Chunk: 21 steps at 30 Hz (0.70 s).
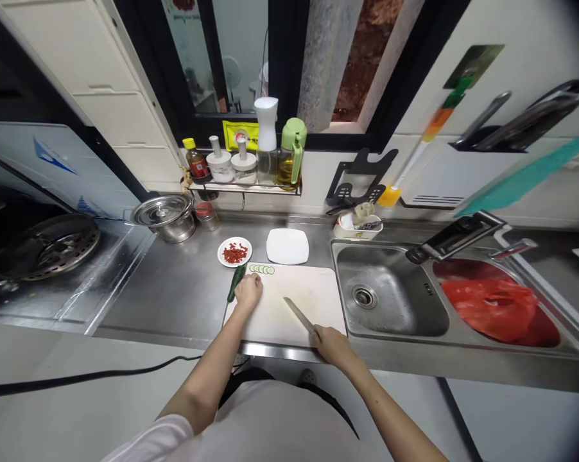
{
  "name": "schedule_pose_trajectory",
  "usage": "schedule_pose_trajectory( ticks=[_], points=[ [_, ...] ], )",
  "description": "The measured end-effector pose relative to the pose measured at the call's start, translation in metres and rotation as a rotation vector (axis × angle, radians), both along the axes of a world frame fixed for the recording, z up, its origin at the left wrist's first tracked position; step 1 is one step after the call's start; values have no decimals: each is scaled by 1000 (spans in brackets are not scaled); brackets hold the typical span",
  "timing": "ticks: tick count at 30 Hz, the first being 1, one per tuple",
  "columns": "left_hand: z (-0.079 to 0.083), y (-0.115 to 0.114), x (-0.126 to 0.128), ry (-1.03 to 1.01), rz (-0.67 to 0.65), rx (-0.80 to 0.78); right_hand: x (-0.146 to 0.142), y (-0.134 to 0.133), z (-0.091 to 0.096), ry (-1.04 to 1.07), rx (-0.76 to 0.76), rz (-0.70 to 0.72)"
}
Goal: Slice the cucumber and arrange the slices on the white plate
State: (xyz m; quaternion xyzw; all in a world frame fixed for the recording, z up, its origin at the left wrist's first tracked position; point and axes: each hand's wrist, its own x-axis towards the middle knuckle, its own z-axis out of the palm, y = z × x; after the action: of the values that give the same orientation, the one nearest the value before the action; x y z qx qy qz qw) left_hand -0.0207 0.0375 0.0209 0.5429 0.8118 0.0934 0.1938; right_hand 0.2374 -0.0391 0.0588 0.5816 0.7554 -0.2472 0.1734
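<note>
My right hand (330,344) is wrapped round the handle of a kitchen knife (298,312), whose blade lies low over the white cutting board (318,285) and points up and left. On the board's left side, my left hand (249,290) is closed, its fingers curled together; what they hold, if anything, is hidden. Just left of it, a dark green cucumber (236,282) lies slanting along the board's edge. A short row of overlapping cucumber slices (262,269) rests at the top left of the board, close above my left hand.
Behind the board stand a small plate of chopped red pieces (235,252) and a white square plate (287,246). A lidded steel pot (167,217) is further left. The sink (390,292) adjoins on the right, with a red plastic bag (492,305) in its second basin.
</note>
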Motion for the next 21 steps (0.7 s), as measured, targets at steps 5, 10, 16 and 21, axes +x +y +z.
schedule_pose_trajectory(
  ticks=[5,10,16,21],
  points=[
    [2,26,8,-29,-18,7,-4,3,2,21,32,-79],
    [-5,45,17,9,-92,26,-10,9,2,44,40,-147],
    [-19,50,22,72,-158,66,-7,11,-3,100,30,-152],
    [-24,50,23,65,-155,100,-3,10,-6,124,34,-155]
  ],
)
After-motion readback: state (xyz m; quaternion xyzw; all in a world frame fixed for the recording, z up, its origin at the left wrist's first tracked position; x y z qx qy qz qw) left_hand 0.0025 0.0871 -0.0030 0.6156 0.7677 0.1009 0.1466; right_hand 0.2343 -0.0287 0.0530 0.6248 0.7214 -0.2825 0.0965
